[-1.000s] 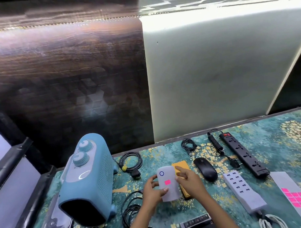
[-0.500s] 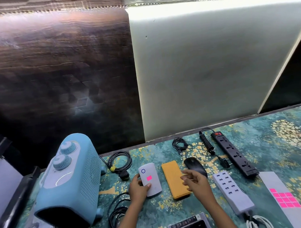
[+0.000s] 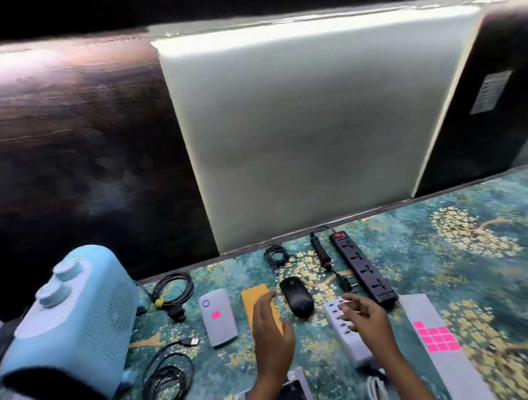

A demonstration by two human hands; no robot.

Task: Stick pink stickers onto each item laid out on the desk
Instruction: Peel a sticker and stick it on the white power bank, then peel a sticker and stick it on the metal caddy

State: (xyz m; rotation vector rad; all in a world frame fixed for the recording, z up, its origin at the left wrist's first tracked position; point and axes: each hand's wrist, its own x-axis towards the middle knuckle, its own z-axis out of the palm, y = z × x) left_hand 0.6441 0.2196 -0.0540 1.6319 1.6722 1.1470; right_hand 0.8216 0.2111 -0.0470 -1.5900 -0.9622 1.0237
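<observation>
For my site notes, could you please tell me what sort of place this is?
Probably a home or office desk set up for labelling electronics: a teal floral-patterned desk mat against a dark wood-grain wall panel, with a black power strip and a black computer mouse laid out.

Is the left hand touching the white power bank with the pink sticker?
Apart. The head view shows the left hand over the yellow case, with bare patterned desk cover between it and the white power bank.
</observation>
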